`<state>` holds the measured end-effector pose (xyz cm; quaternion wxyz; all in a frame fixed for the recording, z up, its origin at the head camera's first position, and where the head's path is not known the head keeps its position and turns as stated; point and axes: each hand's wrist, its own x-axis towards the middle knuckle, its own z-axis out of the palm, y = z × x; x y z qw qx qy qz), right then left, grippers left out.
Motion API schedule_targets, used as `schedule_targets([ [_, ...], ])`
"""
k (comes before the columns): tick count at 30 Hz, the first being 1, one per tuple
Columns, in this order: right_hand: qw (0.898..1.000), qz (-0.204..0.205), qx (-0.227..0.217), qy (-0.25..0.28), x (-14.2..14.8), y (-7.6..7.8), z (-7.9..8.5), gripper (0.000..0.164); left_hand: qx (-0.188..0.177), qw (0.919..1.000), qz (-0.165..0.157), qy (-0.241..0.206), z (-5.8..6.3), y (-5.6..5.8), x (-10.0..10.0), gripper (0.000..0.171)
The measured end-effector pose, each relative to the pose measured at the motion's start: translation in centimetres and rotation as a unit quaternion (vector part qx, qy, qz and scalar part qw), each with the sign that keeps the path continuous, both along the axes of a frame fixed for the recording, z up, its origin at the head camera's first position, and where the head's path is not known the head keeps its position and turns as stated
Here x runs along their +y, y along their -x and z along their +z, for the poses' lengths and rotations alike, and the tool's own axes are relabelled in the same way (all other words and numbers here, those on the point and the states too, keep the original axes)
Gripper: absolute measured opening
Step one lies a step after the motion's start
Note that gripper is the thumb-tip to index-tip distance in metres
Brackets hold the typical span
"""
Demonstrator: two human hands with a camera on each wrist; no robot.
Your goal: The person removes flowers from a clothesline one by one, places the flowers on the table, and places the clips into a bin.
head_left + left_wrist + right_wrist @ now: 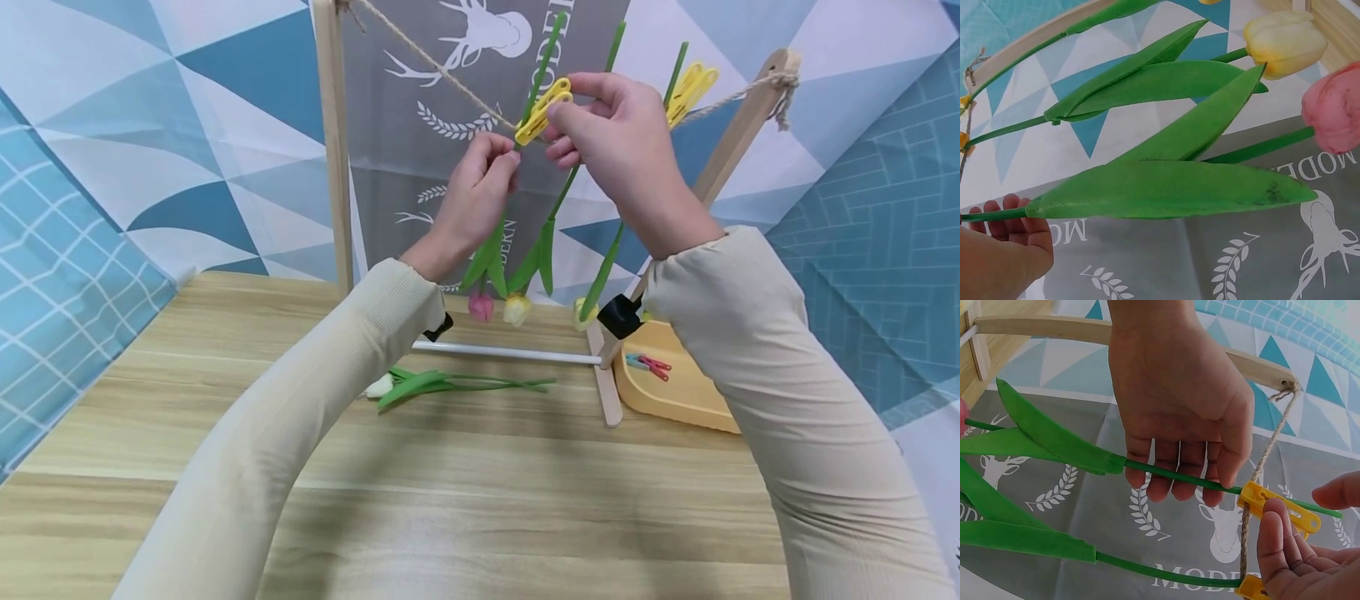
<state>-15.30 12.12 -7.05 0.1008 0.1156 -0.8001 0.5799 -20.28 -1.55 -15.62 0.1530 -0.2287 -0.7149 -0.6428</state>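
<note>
Tulip, pink [482,307], artificial: hung bloom-down at the rope [420,46], its stem [538,79] crossing the rope at the yellow clothespin [543,112]. Long axis in the head view: cut end at 1 o'clock, bloom at 7.

Hands, two, bare. Left hand [472,187]: thumb and fingers pinch the stem just below the rope, above the leaves; the nearer of the pair to the bloom, which lies at 6 o'clock from it. Right hand [626,125]: at the handle end of the clothespin, thumb standing apart from it in the right wrist view, fingers loosely bent alongside; firmness of any fingertip contact cannot be told.

Governing relation: clothespin set between the hands, at 1 o'clock from the left fingertips and 9 o'clock from the right hand, the right hand nearer to its handles. Its own long axis slants from nose at 7 to handles at 1, nearly in line with the stem.

Companion pieces, hung at 3 to 5 o'clock from the pink bloom: pale yellow tulip [516,308], near; second yellow tulip [583,313], farther along, partly hidden. Two further yellow clothespins [692,93], overlapping, on the rope at 3 o'clock from the right hand.

Support: wooden frame [333,167], rope tied between its posts, white rod [510,353] low across.

Surface [525,508], wood-grained: white tulip [380,386] lying flat, stems toward 3 o'clock; yellow tray [675,410] at 4 o'clock, holding red and blue clothespins [656,367].
</note>
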Motion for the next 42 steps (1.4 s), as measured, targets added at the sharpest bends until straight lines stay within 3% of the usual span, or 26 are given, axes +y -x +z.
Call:
schedule_targets([
  [17, 1.000, -0.001, -0.005, 0.000, -0.19, 0.04, 0.27, 0.045, -0.041, 0.9978, -0.036, -0.036, 0.53, -0.29, 0.53, 0.018],
  [29, 1.000, -0.006, -0.014, 0.004, -0.02, 0.33, 0.27, 0.045, -0.014, 0.9993, -0.033, 0.000, 0.43, -0.28, 0.51, 0.021],
  [42, 1.000, -0.007, -0.010, 0.013, 0.37, 0.21, 0.39, 0.035, -0.017, 0.9988, -0.043, -0.015, 0.32, -0.40, 0.56, 0.021],
])
